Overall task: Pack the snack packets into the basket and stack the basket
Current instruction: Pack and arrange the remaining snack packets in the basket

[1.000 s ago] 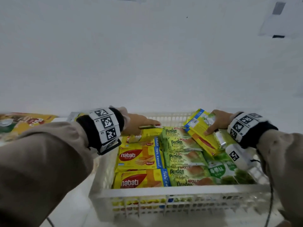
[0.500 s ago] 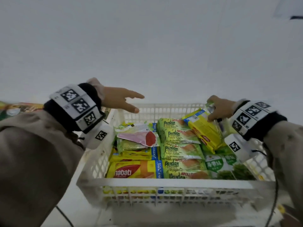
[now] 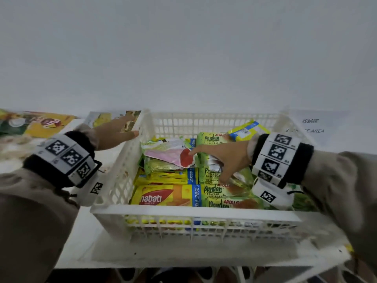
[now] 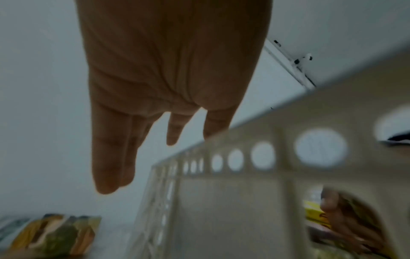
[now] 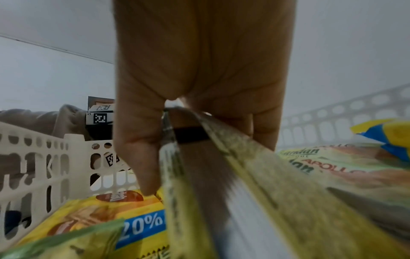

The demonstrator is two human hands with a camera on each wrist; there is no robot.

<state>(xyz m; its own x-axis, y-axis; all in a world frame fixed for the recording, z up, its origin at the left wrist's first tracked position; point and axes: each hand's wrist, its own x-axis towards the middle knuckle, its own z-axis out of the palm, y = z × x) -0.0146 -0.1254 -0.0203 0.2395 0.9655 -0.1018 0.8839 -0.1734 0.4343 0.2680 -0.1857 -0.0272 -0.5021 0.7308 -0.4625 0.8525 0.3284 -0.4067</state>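
Note:
A white slotted basket [image 3: 193,211] holds rows of snack packets: yellow Nabati wafers [image 3: 163,197], green Pandan cakes [image 3: 213,194], a pink and red packet [image 3: 169,156] and a yellow-blue packet [image 3: 246,129] at the back right. My right hand [image 3: 220,158] is inside the basket. In the right wrist view it [image 5: 199,70] pinches a green packet [image 5: 244,184] between thumb and fingers. My left hand [image 3: 120,132] hovers outside the left rim with straight fingers [image 4: 111,166] and holds nothing.
Large yellow snack bags [image 3: 40,123] lie on the white table to the left. Another packet [image 3: 106,119] lies by the basket's far left corner, under my left hand. A printed storage-area label [image 3: 306,129] is at the right. A white wall stands close behind.
My right hand left the yellow-blue packet at the back right and moved left onto a green packet in the middle. My left hand drew out leftward past the basket's rim.

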